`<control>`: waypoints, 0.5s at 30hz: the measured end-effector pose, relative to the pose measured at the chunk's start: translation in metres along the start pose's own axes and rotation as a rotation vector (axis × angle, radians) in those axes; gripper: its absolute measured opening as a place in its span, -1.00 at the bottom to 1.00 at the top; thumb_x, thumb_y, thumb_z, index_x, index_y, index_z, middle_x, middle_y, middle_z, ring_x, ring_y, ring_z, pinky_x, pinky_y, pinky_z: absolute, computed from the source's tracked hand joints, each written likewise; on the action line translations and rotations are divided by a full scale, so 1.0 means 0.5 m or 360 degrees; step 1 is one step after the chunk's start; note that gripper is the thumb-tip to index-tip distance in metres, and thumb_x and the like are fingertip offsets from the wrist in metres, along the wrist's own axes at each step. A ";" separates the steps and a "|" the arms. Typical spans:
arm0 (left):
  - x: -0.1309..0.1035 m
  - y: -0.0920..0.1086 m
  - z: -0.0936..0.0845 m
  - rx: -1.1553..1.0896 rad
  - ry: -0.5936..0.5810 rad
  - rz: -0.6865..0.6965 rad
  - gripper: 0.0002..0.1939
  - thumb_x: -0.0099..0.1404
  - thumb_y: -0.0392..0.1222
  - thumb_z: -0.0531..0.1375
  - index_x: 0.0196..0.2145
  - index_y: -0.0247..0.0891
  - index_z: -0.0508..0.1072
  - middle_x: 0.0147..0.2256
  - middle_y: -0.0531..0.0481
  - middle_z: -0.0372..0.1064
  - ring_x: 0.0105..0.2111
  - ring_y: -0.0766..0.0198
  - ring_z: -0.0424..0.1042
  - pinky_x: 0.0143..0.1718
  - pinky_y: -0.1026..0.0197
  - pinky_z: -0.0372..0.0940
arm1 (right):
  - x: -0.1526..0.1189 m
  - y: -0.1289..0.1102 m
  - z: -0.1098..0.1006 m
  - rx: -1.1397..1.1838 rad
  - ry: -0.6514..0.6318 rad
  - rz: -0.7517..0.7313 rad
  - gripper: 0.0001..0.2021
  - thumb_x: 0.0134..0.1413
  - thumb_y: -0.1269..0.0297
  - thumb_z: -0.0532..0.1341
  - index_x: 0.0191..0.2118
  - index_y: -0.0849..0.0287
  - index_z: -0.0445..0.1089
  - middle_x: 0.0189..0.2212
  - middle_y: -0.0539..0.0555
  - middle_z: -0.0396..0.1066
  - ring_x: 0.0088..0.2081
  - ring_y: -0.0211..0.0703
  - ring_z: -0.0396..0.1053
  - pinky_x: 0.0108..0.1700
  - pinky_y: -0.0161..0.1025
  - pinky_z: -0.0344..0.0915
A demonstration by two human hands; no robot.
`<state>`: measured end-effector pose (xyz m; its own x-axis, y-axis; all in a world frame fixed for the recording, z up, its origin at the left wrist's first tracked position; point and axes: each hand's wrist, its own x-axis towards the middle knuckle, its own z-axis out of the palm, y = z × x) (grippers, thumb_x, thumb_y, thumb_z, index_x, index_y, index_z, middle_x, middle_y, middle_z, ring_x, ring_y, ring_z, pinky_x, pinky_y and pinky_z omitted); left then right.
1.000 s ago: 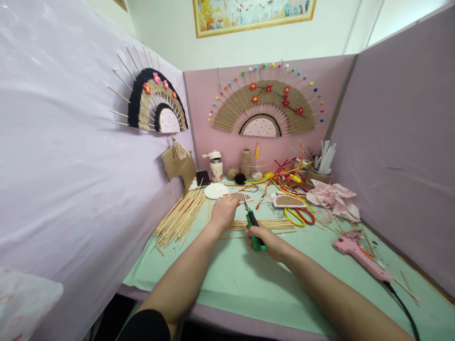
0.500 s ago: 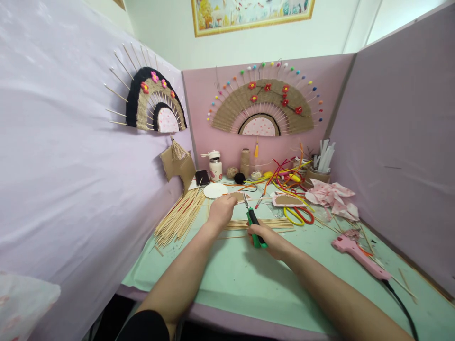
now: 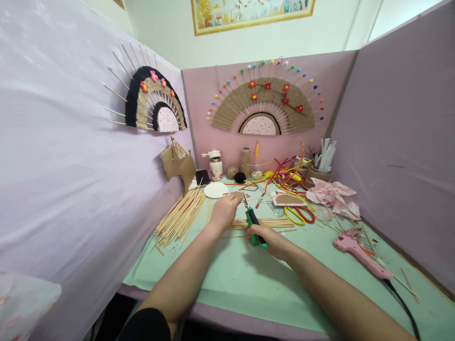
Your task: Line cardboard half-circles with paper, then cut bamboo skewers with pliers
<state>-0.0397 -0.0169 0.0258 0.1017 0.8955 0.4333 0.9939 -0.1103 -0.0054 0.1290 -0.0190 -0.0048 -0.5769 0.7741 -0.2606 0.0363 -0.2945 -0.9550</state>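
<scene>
My right hand [image 3: 269, 237] is wrapped round pliers [image 3: 253, 222] with green and black handles, their metal jaws pointing up and away from me. Just left of the jaws, my left hand [image 3: 225, 213] is closed in a pinch; whatever is between its fingertips is too small to make out. Beneath both hands a row of thin bamboo sticks [image 3: 277, 223] lies crosswise on the green tabletop [image 3: 227, 274]. Beyond the fingertips is a brown cardboard piece [image 3: 239, 194], partly covered by my left hand.
A large pile of bamboo sticks [image 3: 181, 220] lies at left, near a white disc [image 3: 215, 190]. To the right are scissors [image 3: 300, 215], a pink-edged cardboard half-round [image 3: 289, 199], crumpled pink fabric [image 3: 334, 196] and a pink glue gun [image 3: 362, 255] with a cord. Coloured pipe cleaners [image 3: 284, 175] tangle behind.
My left hand has shifted slightly right, closer to the pliers' jaws. The right hand and the pliers stay almost in the same place.
</scene>
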 end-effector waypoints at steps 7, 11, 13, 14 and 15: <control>0.001 0.003 -0.001 -0.0026 -0.0035 -0.0004 -0.71 0.34 -0.24 0.01 -0.08 -0.11 0.45 -0.20 -0.05 0.41 -0.15 0.18 0.35 -0.19 0.22 0.19 | -0.007 -0.012 0.004 0.0007 0.0007 0.0000 -0.73 -0.27 0.25 0.22 -0.34 0.15 0.19 -0.53 -0.08 0.20 -0.46 -0.28 0.17 -0.44 -0.32 0.03; 0.004 0.003 0.002 0.0007 -0.0079 -0.0007 -0.71 0.35 -0.24 0.00 -0.09 -0.11 0.46 -0.19 -0.05 0.41 -0.14 0.18 0.34 -0.19 0.22 0.19 | -0.005 -0.008 0.005 0.0002 0.0045 0.0002 -0.75 -0.28 0.26 0.20 -0.37 0.15 0.20 -0.60 -0.09 0.19 -0.53 -0.29 0.15 -0.49 -0.32 0.01; 0.006 0.003 0.006 0.0009 -0.0086 -0.0005 -0.71 0.35 -0.23 0.00 -0.08 -0.10 0.46 -0.18 -0.05 0.41 -0.13 0.18 0.34 -0.18 0.21 0.18 | -0.004 -0.007 0.006 0.0041 0.0027 0.0010 -0.78 -0.28 0.27 0.19 -0.40 0.15 0.19 -0.62 -0.09 0.19 -0.56 -0.30 0.14 -0.52 -0.32 -0.01; 0.007 0.004 0.008 0.0006 -0.0082 0.0000 -0.71 0.35 -0.23 0.00 -0.08 -0.10 0.46 -0.19 -0.06 0.41 -0.13 0.18 0.34 -0.17 0.21 0.18 | -0.005 -0.007 0.007 0.0073 0.0015 0.0017 -0.79 -0.29 0.28 0.18 -0.41 0.14 0.18 -0.62 -0.09 0.19 -0.57 -0.30 0.14 -0.53 -0.32 -0.02; 0.007 0.004 0.011 0.0004 -0.0077 0.0005 -0.71 0.35 -0.23 0.01 -0.07 -0.10 0.46 -0.19 -0.06 0.42 -0.13 0.17 0.34 -0.16 0.20 0.19 | -0.005 -0.007 0.008 0.0105 0.0012 0.0035 -0.80 -0.30 0.29 0.17 -0.43 0.14 0.18 -0.62 -0.08 0.19 -0.58 -0.30 0.15 -0.54 -0.33 -0.02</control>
<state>-0.0371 -0.0116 0.0225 0.1066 0.9151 0.3890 0.9937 -0.1120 -0.0090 0.1270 -0.0221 -0.0001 -0.5705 0.7711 -0.2827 -0.0052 -0.3476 -0.9376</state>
